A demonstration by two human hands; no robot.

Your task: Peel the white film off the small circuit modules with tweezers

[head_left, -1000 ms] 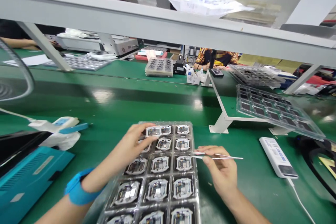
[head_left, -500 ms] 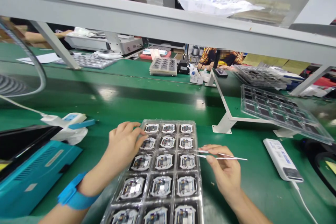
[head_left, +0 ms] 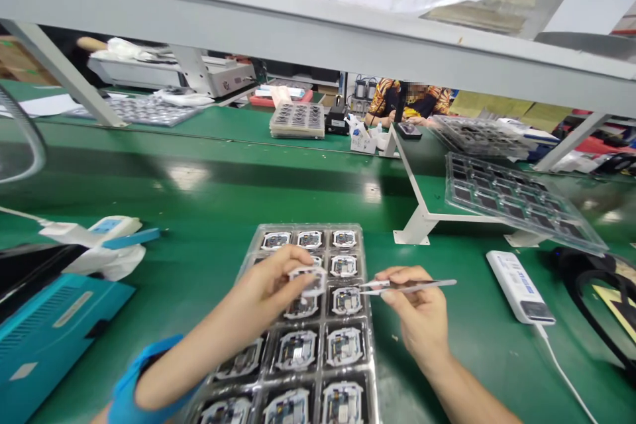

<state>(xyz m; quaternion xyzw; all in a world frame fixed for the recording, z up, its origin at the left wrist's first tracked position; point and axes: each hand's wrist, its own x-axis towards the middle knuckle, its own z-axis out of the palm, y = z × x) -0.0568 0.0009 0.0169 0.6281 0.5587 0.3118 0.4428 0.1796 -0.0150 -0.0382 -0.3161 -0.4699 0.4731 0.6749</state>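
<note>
My left hand (head_left: 275, 285) is closed on a small white-framed part (head_left: 318, 281), raised over the tray and tilted. Its thumb and fingers pinch the part's edge. A clear plastic tray (head_left: 368, 351) below has rows of square pockets, many bearing white-framed circuit modules (head_left: 344, 346). Beyond the tray's right side, my right hand (head_left: 424, 318) grips metal tweezers (head_left: 422, 285). Their tips are apart and point left, near the tray's right edge, with nothing visible between them. My left hand and forearm hide some of the left pockets.
A white shelf beam (head_left: 298, 26) crosses above the green bench (head_left: 223, 192). To the right are a white power bank (head_left: 517, 285) with a cable and a tray of dark squares (head_left: 521, 199) on a stand. A teal box (head_left: 59, 338) stands left. A co-worker (head_left: 410, 103) sits beyond.
My left hand has moved right from the tray's left edge and now holds a white-framed part above the tray. The right hand stays near the tray with the tweezers. The view has shifted slightly.
</note>
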